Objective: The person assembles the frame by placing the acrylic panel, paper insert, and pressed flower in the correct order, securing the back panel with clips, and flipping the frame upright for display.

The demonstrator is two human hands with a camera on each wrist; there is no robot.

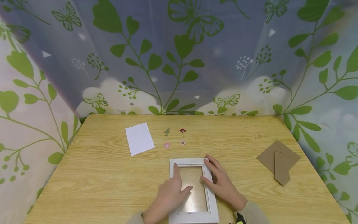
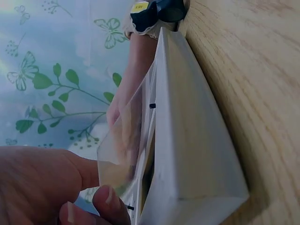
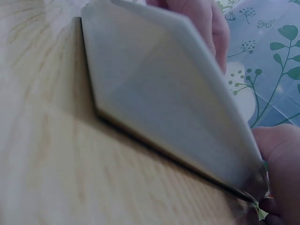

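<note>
A white picture frame (image 1: 212, 193) lies on the table close to the person. Over its left side, the left hand (image 1: 169, 194) has its index finger stretched along the upper left rim and its thumb over the opening. In the left wrist view, thumb and fingers pinch the edge of a clear sheet (image 2: 124, 150), which stands tilted out of the frame's recess. The right hand (image 1: 223, 185) holds the frame's right side, fingers at the upper right corner and thumb on the inner rim. The right wrist view shows that hand's fingers at the frame's corner.
A white paper card (image 1: 139, 139) lies at the back left. Beside it are a leaf sprig (image 1: 167, 132), a red flower (image 1: 182, 131), a pink heart-shaped petal (image 1: 166, 145) and a small pale flower (image 1: 183, 142). The brown backing board (image 1: 268, 157) with its stand leg lies at the right.
</note>
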